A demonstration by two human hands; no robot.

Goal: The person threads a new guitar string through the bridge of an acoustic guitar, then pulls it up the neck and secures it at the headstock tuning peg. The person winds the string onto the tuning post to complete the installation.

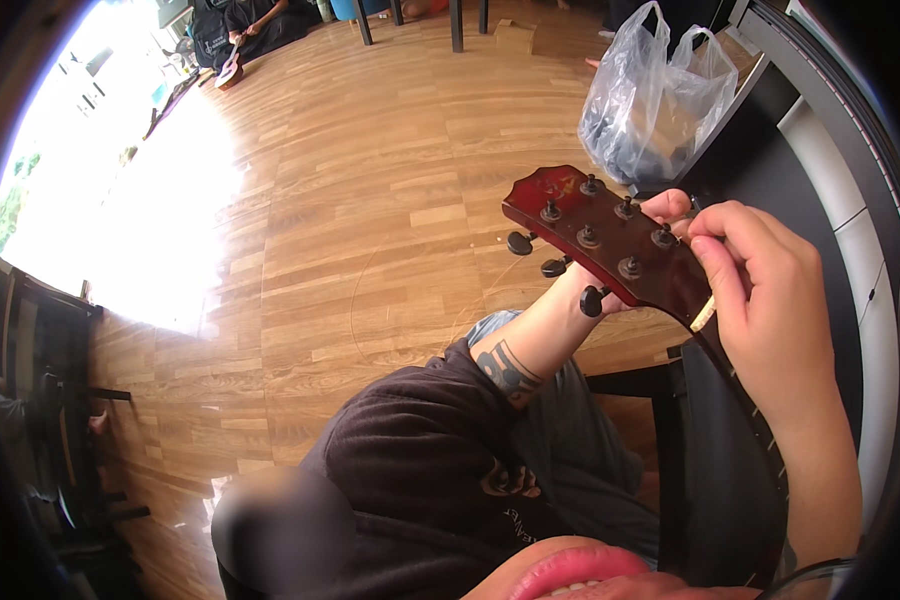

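Note:
A dark red guitar headstock (pixel 602 212) points away and to the left, with several bare string posts on its face. Black tuning pegs (pixel 554 268) stick out along its near edge. No strings show wound on the posts. My left hand (pixel 668 205) passes behind the headstock and holds it; most of it is hidden, with curled fingers showing beyond the far edge. Beside that edge, my right hand (pixel 767 270) is closed, thumb and forefinger pinched next to a post. What lies between them is too small to tell. The pale nut (pixel 704 314) sits by my right thumb.
A clear plastic bag (pixel 650 120) with things inside stands on the wooden floor beyond the headstock. Close on the right is a large black piano-like keyboard (pixel 820 170). Dark furniture (pixel 50 400) lines the left. A seated person at far left holds a small guitar (pixel 229 73).

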